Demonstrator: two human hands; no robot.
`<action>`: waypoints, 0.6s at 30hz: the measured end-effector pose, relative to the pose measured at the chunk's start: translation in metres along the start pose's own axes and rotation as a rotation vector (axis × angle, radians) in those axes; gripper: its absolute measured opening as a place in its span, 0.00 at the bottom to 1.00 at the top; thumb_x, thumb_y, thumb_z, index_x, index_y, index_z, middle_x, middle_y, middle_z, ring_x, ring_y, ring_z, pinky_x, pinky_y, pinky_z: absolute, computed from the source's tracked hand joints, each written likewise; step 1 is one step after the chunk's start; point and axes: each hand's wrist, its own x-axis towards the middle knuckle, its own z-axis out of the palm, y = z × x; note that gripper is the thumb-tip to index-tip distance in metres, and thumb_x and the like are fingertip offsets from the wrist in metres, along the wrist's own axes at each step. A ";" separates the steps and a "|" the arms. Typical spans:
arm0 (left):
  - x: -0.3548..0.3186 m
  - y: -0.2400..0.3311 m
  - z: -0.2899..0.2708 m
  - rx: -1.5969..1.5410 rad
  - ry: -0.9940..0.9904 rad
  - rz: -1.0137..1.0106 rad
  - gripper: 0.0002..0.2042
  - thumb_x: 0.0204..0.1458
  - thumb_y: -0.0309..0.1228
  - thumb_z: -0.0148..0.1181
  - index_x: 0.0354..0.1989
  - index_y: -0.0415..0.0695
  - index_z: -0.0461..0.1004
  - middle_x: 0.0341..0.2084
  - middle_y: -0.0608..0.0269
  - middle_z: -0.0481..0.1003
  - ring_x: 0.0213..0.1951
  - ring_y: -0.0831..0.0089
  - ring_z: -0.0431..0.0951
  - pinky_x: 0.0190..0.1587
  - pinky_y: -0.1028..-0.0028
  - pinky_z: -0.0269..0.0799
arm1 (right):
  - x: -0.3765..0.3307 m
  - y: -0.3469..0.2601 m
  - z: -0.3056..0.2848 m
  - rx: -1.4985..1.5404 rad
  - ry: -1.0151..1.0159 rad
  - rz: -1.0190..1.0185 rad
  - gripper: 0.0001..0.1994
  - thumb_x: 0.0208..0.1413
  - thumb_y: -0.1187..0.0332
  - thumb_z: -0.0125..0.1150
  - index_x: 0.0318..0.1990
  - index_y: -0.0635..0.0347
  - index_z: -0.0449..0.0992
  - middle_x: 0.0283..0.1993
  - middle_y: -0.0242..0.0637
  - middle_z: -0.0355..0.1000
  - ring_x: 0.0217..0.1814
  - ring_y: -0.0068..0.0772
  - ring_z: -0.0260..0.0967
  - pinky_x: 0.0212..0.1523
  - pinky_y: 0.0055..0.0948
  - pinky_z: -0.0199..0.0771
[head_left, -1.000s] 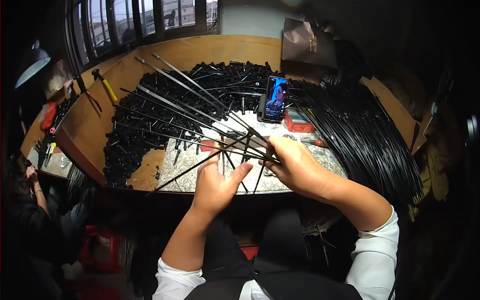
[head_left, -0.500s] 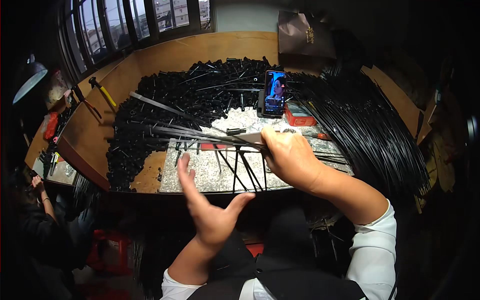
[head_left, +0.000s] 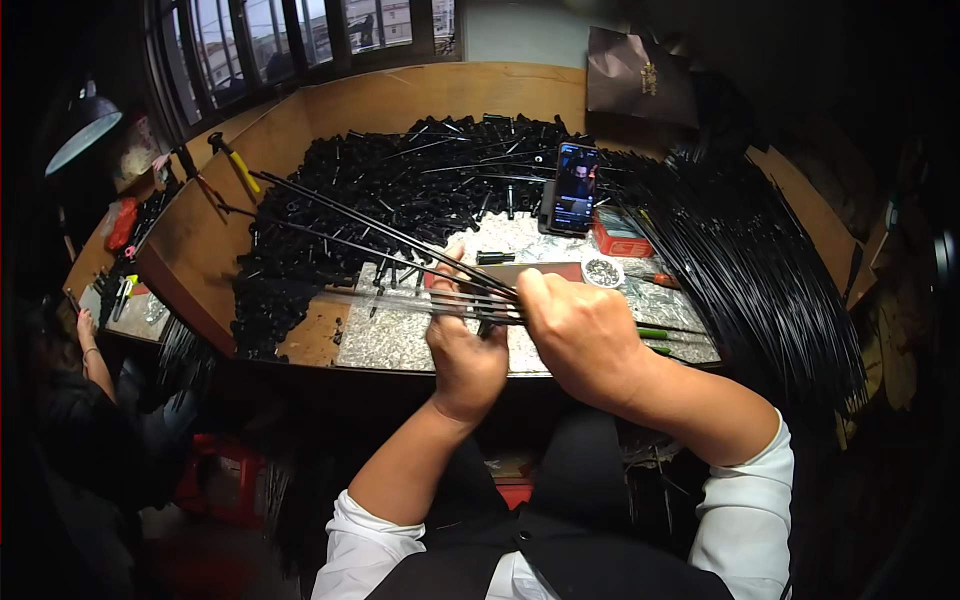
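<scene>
My right hand (head_left: 585,335) is closed round one end of a bunch of thin black rods (head_left: 370,228), which fan out leftward over the bench. Some of the rods are smeared by motion. Just left of it, my left hand (head_left: 465,350) curls round the same bunch, its fingers behind the rods. A dark bit shows between the two hands; its kind is too unclear to tell. Beneath them lies a pale speckled work surface (head_left: 390,340). Beyond my hands a short black cylinder (head_left: 495,257) rests on it, near a small white dish (head_left: 603,272) of tiny parts.
A heap of short black parts (head_left: 400,170) covers the back and left. Long black rods (head_left: 760,270) fill the right. A phone (head_left: 574,190) stands at the back beside a red box (head_left: 622,233). Wooden walls (head_left: 430,95) border the bench. Another person's hand (head_left: 86,325) is far left.
My left hand has gone from spread and apart to curled round the rods. The black rods that slanted down over the front edge no longer show there. The view has shifted slightly left.
</scene>
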 end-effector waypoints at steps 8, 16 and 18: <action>0.041 -0.010 -0.035 -0.384 0.017 -0.413 0.07 0.48 0.15 0.58 0.36 0.34 0.75 0.28 0.62 0.78 0.35 0.77 0.78 0.41 0.77 0.74 | -0.045 -0.002 -0.009 0.626 -0.420 0.270 0.13 0.51 0.71 0.61 0.34 0.64 0.61 0.24 0.52 0.68 0.26 0.56 0.68 0.25 0.43 0.65; 0.040 -0.023 -0.045 -0.319 -0.033 -0.381 0.07 0.50 0.21 0.62 0.37 0.31 0.77 0.28 0.60 0.79 0.34 0.76 0.78 0.43 0.77 0.73 | -0.067 -0.004 -0.019 0.887 -0.612 0.290 0.23 0.54 0.53 0.60 0.44 0.67 0.65 0.28 0.54 0.71 0.32 0.57 0.70 0.33 0.42 0.69; 0.037 -0.010 -0.045 -0.343 -0.018 -0.452 0.07 0.51 0.21 0.61 0.37 0.32 0.77 0.27 0.61 0.79 0.33 0.76 0.78 0.42 0.78 0.72 | -0.070 0.003 -0.021 0.973 -0.611 0.323 0.23 0.55 0.52 0.59 0.43 0.66 0.68 0.31 0.52 0.71 0.35 0.52 0.71 0.36 0.39 0.70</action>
